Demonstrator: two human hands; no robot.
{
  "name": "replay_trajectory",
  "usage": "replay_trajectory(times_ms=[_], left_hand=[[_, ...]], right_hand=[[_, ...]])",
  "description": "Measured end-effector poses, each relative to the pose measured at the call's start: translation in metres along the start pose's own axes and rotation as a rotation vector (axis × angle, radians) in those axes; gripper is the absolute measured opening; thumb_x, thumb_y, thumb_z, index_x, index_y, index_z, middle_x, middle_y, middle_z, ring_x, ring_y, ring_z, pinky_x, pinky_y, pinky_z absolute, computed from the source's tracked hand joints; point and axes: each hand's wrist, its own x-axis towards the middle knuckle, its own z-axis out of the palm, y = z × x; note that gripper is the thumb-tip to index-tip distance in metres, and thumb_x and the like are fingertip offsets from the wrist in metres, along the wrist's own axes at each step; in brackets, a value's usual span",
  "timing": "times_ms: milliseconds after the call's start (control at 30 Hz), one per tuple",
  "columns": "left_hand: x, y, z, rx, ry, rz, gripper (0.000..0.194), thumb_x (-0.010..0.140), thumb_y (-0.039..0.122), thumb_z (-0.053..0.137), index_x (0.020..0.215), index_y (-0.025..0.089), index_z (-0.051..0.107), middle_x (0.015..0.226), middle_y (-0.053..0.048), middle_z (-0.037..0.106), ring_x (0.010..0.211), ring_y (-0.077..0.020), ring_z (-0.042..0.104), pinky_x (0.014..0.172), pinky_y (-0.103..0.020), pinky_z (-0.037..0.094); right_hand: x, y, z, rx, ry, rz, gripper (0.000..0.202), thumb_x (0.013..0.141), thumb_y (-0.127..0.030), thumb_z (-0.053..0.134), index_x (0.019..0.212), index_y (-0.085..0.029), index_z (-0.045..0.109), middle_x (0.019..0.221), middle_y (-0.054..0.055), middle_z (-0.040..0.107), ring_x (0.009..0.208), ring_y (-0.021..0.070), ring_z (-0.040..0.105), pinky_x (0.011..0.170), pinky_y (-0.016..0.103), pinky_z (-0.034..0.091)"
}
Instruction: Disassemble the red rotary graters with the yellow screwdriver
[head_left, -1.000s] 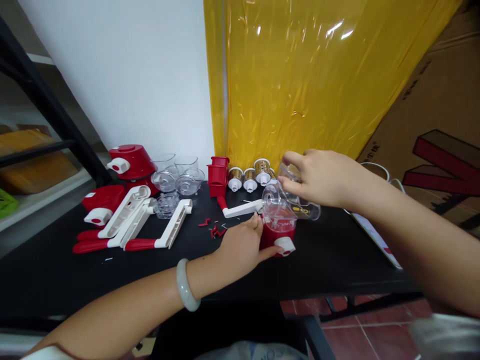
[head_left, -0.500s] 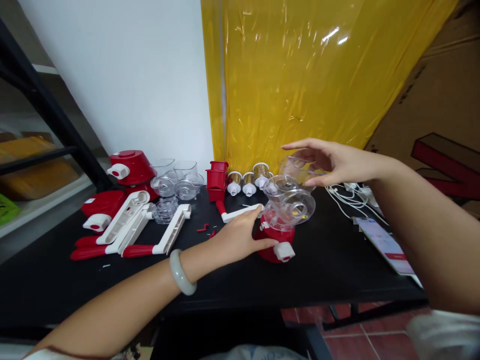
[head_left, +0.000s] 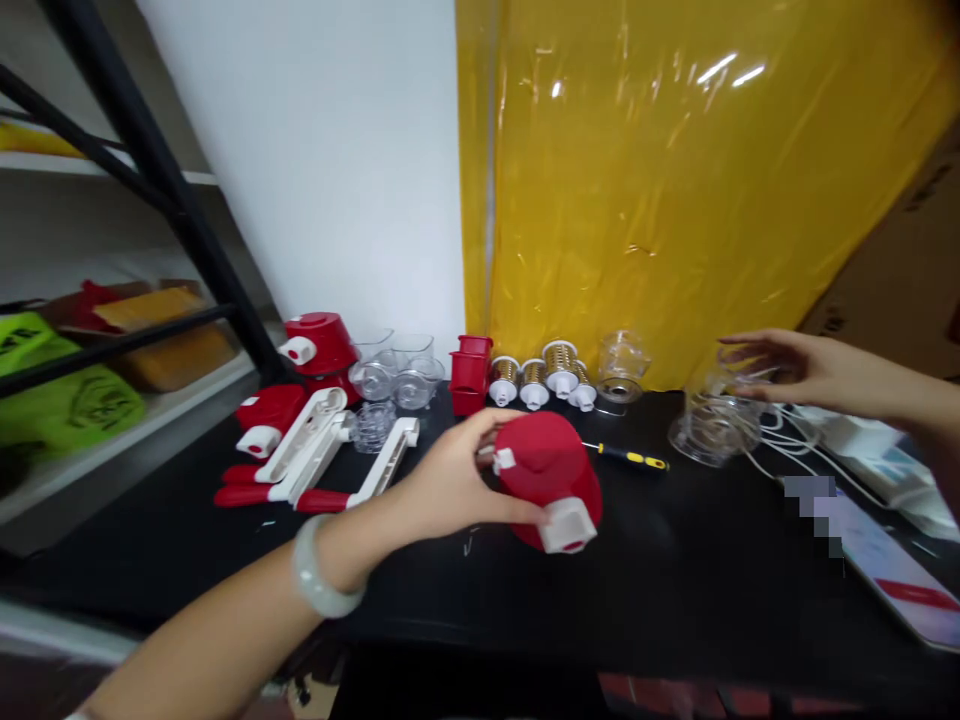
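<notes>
My left hand [head_left: 457, 475], with a pale bangle at the wrist, is closed around the red grater base [head_left: 544, 455]. The base has a white knob [head_left: 568, 526] facing me, and my thumb reaches to it. Over at the right, my right hand [head_left: 784, 368] has its fingers around the top of a clear plastic hopper [head_left: 712, 425], which appears to rest on the black table. That hopper and hand are slightly blurred. A yellow and black screwdriver [head_left: 634, 457] lies behind the base.
Several metal grating drums [head_left: 561, 368], a red pusher [head_left: 471, 375] and another clear hopper [head_left: 622, 372] line the back. Crank handles [head_left: 319, 455], red bases [head_left: 319, 340] and more clear hoppers [head_left: 412, 372] sit left. A phone [head_left: 885, 570] and white cables [head_left: 795, 440] lie right.
The clear hopper has come off the red base and moved right with my right hand. My left hand still holds the base, now tilted. The view has turned, and the screwdriver shows.
</notes>
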Motion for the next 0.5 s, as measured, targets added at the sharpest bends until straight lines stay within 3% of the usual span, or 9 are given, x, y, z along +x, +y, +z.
replay_trajectory(times_ms=[33, 100, 200, 267, 333, 400, 500], left_hand=[[-0.014, 0.009, -0.018, 0.015, 0.036, -0.021, 0.083, 0.053, 0.03, 0.094, 0.127, 0.021, 0.058, 0.132, -0.011, 0.067, 0.119, -0.0308, 0.066, 0.103, -0.044, 0.053], [-0.043, 0.026, -0.059, 0.107, 0.215, -0.058, 0.085, 0.05, 0.029, 0.095, 0.127, 0.021, 0.06, 0.131, -0.009, 0.068, 0.119, -0.0312, 0.066, 0.1, -0.041, 0.054], [-0.083, 0.043, -0.127, 0.242, 0.583, -0.18, 0.087, 0.049, 0.03, 0.093, 0.129, 0.021, 0.06, 0.115, -0.001, 0.074, 0.107, -0.0254, 0.069, 0.092, -0.034, 0.054], [-0.101, 0.049, -0.175, 0.393, 0.782, -0.222, 0.08, 0.059, 0.033, 0.087, 0.133, 0.02, 0.059, 0.117, 0.003, 0.074, 0.105, -0.022, 0.067, 0.093, -0.034, 0.051], [-0.111, 0.049, -0.221, 0.524, 0.836, -0.294, 0.073, 0.067, 0.032, 0.079, 0.135, 0.017, 0.057, 0.117, 0.005, 0.072, 0.107, -0.0185, 0.063, 0.095, -0.034, 0.047], [-0.113, 0.042, -0.261, 0.603, 0.779, -0.329, 0.068, 0.075, 0.035, 0.072, 0.137, 0.016, 0.054, 0.118, 0.006, 0.07, 0.107, -0.0144, 0.061, 0.096, -0.03, 0.043], [-0.109, 0.025, -0.298, 0.729, 0.858, -0.422, 0.07, 0.081, 0.054, 0.063, 0.132, 0.006, 0.056, 0.103, 0.004, 0.07, 0.092, -0.0092, 0.063, 0.089, -0.028, 0.045]], right_hand=[[0.001, 0.006, 0.004, 0.018, -0.013, 0.018, 0.058, 0.065, -0.023, 0.086, 0.121, -0.028, 0.07, 0.124, 0.022, 0.07, 0.103, 0.0267, 0.072, 0.087, 0.036, 0.054], [0.001, 0.014, 0.011, 0.018, -0.023, 0.049, 0.055, 0.065, -0.026, 0.087, 0.118, -0.03, 0.072, 0.123, 0.023, 0.071, 0.107, 0.0299, 0.071, 0.091, 0.041, 0.052], [0.0, 0.018, 0.017, -0.021, -0.032, 0.085, 0.05, 0.067, -0.031, 0.086, 0.115, -0.032, 0.073, 0.124, 0.022, 0.071, 0.111, 0.0318, 0.07, 0.1, 0.045, 0.047], [0.0, 0.017, 0.02, -0.009, -0.048, 0.108, 0.048, 0.067, -0.032, 0.087, 0.113, -0.032, 0.074, 0.127, 0.022, 0.07, 0.113, 0.0314, 0.07, 0.101, 0.044, 0.046], [0.001, 0.012, 0.023, 0.004, -0.065, 0.138, 0.045, 0.066, -0.032, 0.087, 0.109, -0.032, 0.075, 0.129, 0.022, 0.068, 0.115, 0.0313, 0.069, 0.102, 0.043, 0.045], [0.001, 0.007, 0.026, -0.013, -0.074, 0.156, 0.041, 0.064, -0.031, 0.087, 0.103, -0.032, 0.076, 0.129, 0.021, 0.069, 0.117, 0.0322, 0.068, 0.104, 0.044, 0.043], [0.002, -0.001, 0.032, -0.072, -0.061, 0.138, 0.036, 0.065, -0.033, 0.086, 0.099, -0.033, 0.075, 0.126, 0.021, 0.071, 0.117, 0.0338, 0.068, 0.104, 0.046, 0.042]])
